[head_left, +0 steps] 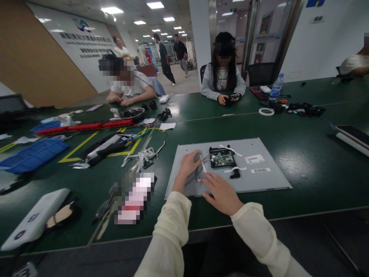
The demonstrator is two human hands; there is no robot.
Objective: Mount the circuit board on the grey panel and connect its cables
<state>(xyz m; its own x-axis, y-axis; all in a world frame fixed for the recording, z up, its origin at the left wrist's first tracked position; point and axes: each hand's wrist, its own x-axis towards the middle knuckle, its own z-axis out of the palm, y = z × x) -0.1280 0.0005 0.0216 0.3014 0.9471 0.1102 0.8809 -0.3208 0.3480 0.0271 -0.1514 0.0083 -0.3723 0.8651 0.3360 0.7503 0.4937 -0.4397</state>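
A grey metal panel (259,179) lies flat on the green table (302,130) in front of me. A small green circuit board in a black frame (221,158) sits on its middle, with white ribbon strips and barcode labels (254,159) beside it. My left hand (188,164) rests on the panel's left part, fingers pinched on a thin white strip (203,166) beside grey wires. My right hand (220,192) lies flat on the panel's near edge, fingers stretched out, holding nothing.
Left of the panel lie white cables (142,157), black parts, a blue tray (33,155), red bars (86,126) and a white device (36,217). Two people sit across the table. A tape roll (266,111), a water bottle (276,87) and black parts lie far right.
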